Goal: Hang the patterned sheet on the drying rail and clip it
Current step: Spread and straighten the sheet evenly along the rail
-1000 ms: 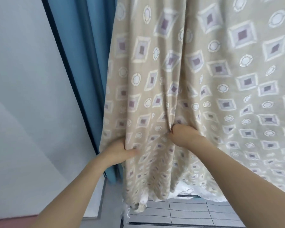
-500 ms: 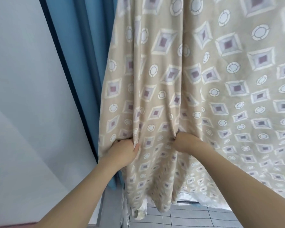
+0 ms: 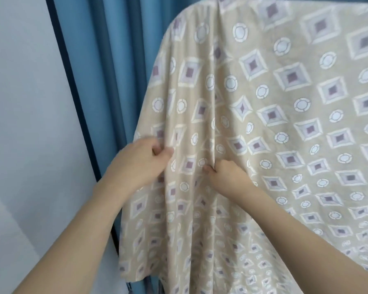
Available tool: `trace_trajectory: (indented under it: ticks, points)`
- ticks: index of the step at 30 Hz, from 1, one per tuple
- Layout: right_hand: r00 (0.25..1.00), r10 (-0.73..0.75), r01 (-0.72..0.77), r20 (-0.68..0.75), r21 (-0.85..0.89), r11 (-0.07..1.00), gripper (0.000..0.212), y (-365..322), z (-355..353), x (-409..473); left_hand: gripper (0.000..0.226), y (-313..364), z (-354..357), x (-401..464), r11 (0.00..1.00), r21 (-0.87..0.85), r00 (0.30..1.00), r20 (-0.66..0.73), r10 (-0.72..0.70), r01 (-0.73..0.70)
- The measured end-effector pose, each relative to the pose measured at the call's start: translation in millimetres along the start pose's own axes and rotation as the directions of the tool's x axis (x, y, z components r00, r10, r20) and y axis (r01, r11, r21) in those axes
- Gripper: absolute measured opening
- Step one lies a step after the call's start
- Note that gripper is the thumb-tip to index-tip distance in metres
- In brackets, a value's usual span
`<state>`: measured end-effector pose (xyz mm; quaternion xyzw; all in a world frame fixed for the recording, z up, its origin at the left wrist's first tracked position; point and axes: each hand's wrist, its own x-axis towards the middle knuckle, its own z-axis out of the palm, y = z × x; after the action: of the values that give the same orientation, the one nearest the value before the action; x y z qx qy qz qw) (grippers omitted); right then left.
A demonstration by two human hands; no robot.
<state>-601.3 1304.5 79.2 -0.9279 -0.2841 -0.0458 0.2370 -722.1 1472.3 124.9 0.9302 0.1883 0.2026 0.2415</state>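
The patterned sheet (image 3: 274,128), beige with grey-purple diamonds and white circles, hangs in front of me and folds over something at the top of the view; the rail under it is hidden. My left hand (image 3: 140,162) pinches a fold near the sheet's left edge. My right hand (image 3: 225,172) grips another vertical fold a little to the right and slightly lower. Loose pleats run down between and below both hands. No clip is in view.
A blue curtain (image 3: 115,71) hangs just left of the sheet and partly behind it. A pale wall (image 3: 26,124) fills the left side of the view.
My view has tilted up, so the sheet's folded top now shows and the tiled floor is out of sight. Both hands sit higher on the sheet, each still holding a fold.
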Motion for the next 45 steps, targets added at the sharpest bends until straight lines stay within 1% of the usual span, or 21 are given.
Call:
trace_trajectory:
  ticks: [1,2,3,5,7,8,11,15,20,23,26,27,30,32,34,35,37,38,40,43,45]
  points:
    - [0.999,-0.007,0.009,-0.038,0.045,0.999,0.040,-5.4,-8.1,4.1,0.033,13.7,-15.3,10.1,0.997,-0.069,0.981,-0.195,0.017,-0.031]
    - [0.995,-0.020,0.030,-0.099,0.105,0.994,0.038,-13.2,-19.2,7.8,0.032,24.3,-26.3,22.4,0.989,-0.120,0.940,-0.339,0.045,-0.091]
    - [0.985,-0.033,0.060,-0.172,0.159,0.985,0.038,-22.7,-31.6,11.7,0.033,33.7,-34.4,35.5,0.978,-0.146,0.902,-0.426,0.074,-0.149]
    - [0.946,-0.079,0.141,-0.314,0.179,0.974,0.042,-44.2,-59.7,23.1,0.033,47.2,-45.9,60.9,0.961,-0.186,0.875,-0.475,0.096,-0.206]
    - [0.907,-0.118,0.193,-0.405,0.148,0.970,0.042,-62.3,-88.1,37.5,0.027,57.7,-54.0,78.9,0.927,-0.300,0.885,-0.461,0.065,-0.225]
    - [0.887,-0.142,0.214,-0.439,0.119,0.969,0.041,-68.8,-101.0,44.5,0.025,61.7,-57.1,84.6,0.906,-0.349,0.886,-0.460,0.058,-0.241]
    - [0.853,-0.187,0.237,-0.488,0.044,0.970,0.040,-79.0,-126.6,56.2,0.026,67.1,-59.4,92.3,0.880,-0.337,0.853,-0.505,0.131,-0.335]
    - [0.857,-0.195,0.234,-0.477,0.023,0.972,0.039,-76.2,-127.6,51.0,0.028,59.4,-61.6,97.0,0.807,-0.392,0.788,-0.599,0.141,-0.442]
    - [0.847,-0.227,0.273,-0.481,0.028,0.962,0.038,-71.9,-118.3,44.4,0.023,59.6,-68.7,99.8,0.839,-0.355,0.803,-0.577,0.150,-0.412]
    - [0.867,-0.231,0.264,-0.441,0.013,0.964,0.039,-70.8,-114.7,44.2,0.021,73.0,-82.4,108.3,0.857,-0.352,0.755,-0.653,0.063,-0.376]
    - [0.902,-0.220,0.240,-0.372,0.008,0.971,0.037,-68.3,-110.9,43.2,0.019,92.8,-106.9,116.3,0.807,-0.428,0.711,-0.703,-0.013,-0.408]
    - [0.911,-0.222,0.241,-0.347,0.012,0.971,0.037,-68.0,-109.1,42.3,0.018,100.0,-112.7,116.3,0.791,-0.418,0.699,-0.715,0.016,-0.446]
    - [0.925,-0.232,0.258,-0.300,0.050,0.965,0.035,-65.6,-102.2,42.0,0.018,113.5,-115.8,105.0,0.764,-0.290,0.663,-0.712,0.230,-0.576]
    - [0.938,-0.214,0.244,-0.273,0.081,0.966,0.035,-60.5,-100.4,42.3,0.020,111.3,-110.4,98.4,0.729,-0.290,0.676,-0.670,0.307,-0.619]
    - [0.952,-0.191,0.218,-0.239,0.090,0.972,0.036,-55.0,-102.8,40.1,0.012,104.7,-104.7,98.6,0.707,-0.358,0.712,-0.640,0.290,-0.610]
    - [0.958,-0.182,0.206,-0.219,0.091,0.974,0.036,-53.5,-105.3,38.7,0.007,101.6,-102.7,100.7,0.730,-0.383,0.749,-0.608,0.263,-0.567]
    - [0.968,-0.174,0.192,-0.180,0.092,0.977,0.036,-52.3,-111.5,35.6,0.013,97.8,-98.5,104.5,0.813,-0.390,0.834,-0.515,0.197,-0.433]
    - [0.972,-0.170,0.187,-0.165,0.088,0.979,0.036,-52.6,-114.0,34.8,0.015,96.3,-95.6,106.2,0.837,-0.381,0.857,-0.482,0.183,-0.393]
    - [0.975,-0.163,0.176,-0.150,0.077,0.981,0.035,-53.3,-117.1,33.9,0.015,95.7,-91.6,107.2,0.832,-0.374,0.852,-0.483,0.203,-0.410]
    - [0.976,-0.163,0.175,-0.142,0.081,0.981,0.035,-54.8,-117.8,31.8,0.016,96.1,-90.3,108.7,0.758,-0.448,0.824,-0.530,0.203,-0.474]
    - [0.978,-0.164,0.175,-0.128,0.081,0.981,0.034,-56.4,-117.1,29.0,0.017,97.8,-91.3,110.9,0.751,-0.447,0.811,-0.552,0.195,-0.485]
